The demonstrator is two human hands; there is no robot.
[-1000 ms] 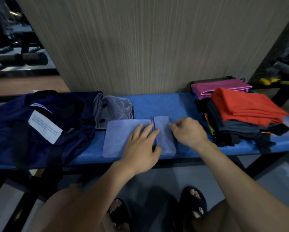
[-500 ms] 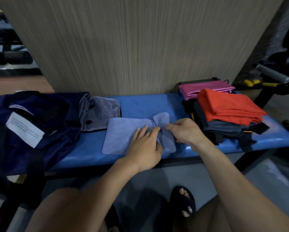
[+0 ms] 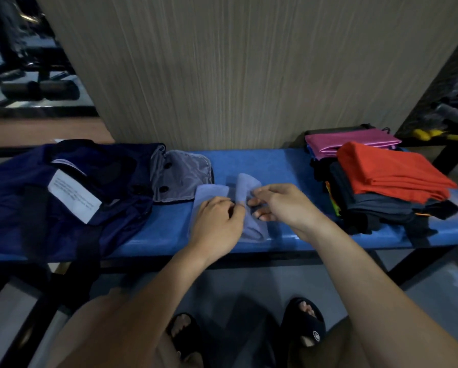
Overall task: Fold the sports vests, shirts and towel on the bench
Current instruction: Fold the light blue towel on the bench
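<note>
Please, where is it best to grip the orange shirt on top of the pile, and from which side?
Probably the near right corner of the orange shirt, coming from the right. The folded layers end there, overhanging the dark clothes below, so fingers can slip under all of them together.

The towel [image 3: 212, 193] is soft, matt cloth with a fine nap. The bench [image 3: 259, 163] top looks like smooth blue vinyl — faintly glossy. The navy bag [image 3: 71, 187] is slick woven fabric with a papery white label [image 3: 74, 195]. Behind, the wall panel [image 3: 236, 70] shows matt wood grain — 1 flat sheet.
</note>
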